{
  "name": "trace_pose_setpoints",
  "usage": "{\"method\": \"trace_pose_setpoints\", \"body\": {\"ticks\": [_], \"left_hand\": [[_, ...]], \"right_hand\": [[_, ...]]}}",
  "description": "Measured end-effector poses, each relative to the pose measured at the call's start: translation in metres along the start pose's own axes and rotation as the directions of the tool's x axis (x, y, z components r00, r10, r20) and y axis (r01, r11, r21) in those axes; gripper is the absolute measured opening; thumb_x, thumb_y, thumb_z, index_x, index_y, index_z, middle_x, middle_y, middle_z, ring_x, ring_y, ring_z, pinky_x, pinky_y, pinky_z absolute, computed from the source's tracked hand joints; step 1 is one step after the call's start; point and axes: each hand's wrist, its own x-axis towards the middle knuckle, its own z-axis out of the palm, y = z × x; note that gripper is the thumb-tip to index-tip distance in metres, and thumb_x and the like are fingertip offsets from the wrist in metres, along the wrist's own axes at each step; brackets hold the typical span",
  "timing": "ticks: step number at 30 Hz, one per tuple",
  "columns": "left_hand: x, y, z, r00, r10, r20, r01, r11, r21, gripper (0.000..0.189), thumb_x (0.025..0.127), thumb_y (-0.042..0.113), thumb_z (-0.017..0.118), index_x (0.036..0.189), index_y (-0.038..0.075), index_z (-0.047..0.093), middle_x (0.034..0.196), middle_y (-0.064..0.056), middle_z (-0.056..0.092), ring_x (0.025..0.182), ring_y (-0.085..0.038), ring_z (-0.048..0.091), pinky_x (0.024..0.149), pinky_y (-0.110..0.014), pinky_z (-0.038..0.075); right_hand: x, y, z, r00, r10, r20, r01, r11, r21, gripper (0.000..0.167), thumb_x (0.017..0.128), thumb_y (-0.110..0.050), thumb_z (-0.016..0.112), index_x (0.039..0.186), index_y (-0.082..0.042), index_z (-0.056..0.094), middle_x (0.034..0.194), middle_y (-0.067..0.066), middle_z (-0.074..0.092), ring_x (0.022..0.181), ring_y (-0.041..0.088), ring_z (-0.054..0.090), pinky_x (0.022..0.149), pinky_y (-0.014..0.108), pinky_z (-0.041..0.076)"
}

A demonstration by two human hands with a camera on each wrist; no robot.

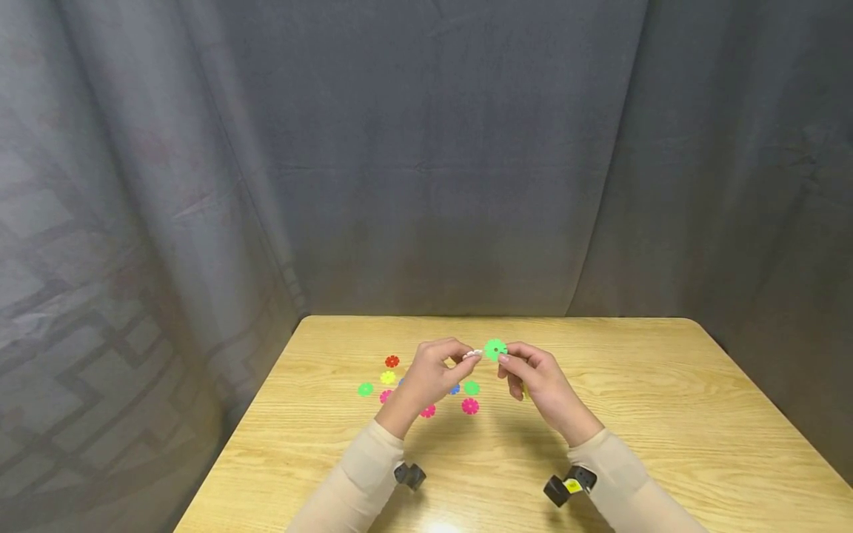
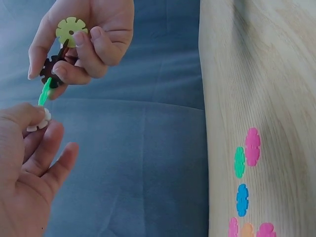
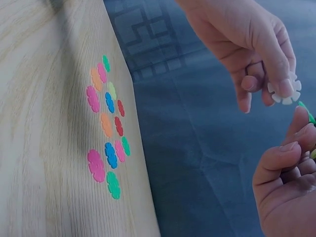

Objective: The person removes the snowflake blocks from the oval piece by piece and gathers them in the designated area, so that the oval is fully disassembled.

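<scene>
My left hand (image 1: 432, 376) pinches a white notched flower-shaped disc (image 3: 295, 94) between thumb and fingers. My right hand (image 1: 545, 381) holds a small joined group of similar discs. In it are a green disc (image 1: 491, 344), a dark brown disc (image 2: 47, 70) and a yellow-green disc (image 2: 68, 28). The green one stands out from the group toward the left hand, its edge right at the white disc's rim. Both hands are raised above the wooden table (image 1: 640, 414), close together, and the right fingers partly hide the dark disc.
Loose notched discs lie flat on the table left of centre, among them a red disc (image 1: 392, 361), a yellow disc (image 1: 387, 377), a pink disc (image 1: 470, 406) and an orange disc (image 3: 106, 125). The left forearm overlaps some of them. Grey curtains (image 1: 426, 163) hang behind the table.
</scene>
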Motion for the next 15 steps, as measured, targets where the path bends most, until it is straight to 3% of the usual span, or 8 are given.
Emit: {"method": "trace_pose_setpoints", "body": {"ticks": [9,12,15], "left_hand": [[-0.001,-0.002,0.001,0.986,-0.146,0.076,0.146,0.989,0.003,0.014,0.093,0.017,0.069,0.102,0.007,0.075,0.083,0.005,0.07,0.074,-0.004,0.062,0.065,-0.024,0.053],[-0.002,-0.011,0.003,0.966,-0.243,0.089,0.242,0.97,0.015,0.023,0.094,0.019,0.069,0.114,0.008,0.071,0.08,0.005,0.069,0.072,-0.004,0.063,0.062,-0.022,0.052],[-0.006,-0.023,0.007,0.931,-0.35,0.1,0.352,0.936,0.001,0.031,0.094,0.02,0.069,0.123,0.009,0.067,0.074,0.007,0.064,0.067,-0.004,0.061,0.059,-0.022,0.051]], "right_hand": [[-0.001,0.0,0.0,1.0,0.017,-0.009,-0.017,0.999,0.029,0.036,0.101,-0.021,0.057,0.112,0.013,0.056,0.082,0.009,0.059,0.058,0.01,0.046,0.052,0.023,0.042],[-0.001,0.0,0.0,1.0,0.019,-0.009,-0.018,0.999,0.034,0.032,0.101,-0.021,0.058,0.109,0.009,0.058,0.082,0.008,0.059,0.058,0.01,0.047,0.052,0.023,0.042],[-0.001,0.001,0.0,1.0,0.025,-0.005,-0.025,0.999,0.035,0.029,0.1,-0.022,0.058,0.108,0.006,0.059,0.082,0.007,0.059,0.058,0.01,0.047,0.052,0.024,0.043]]}}
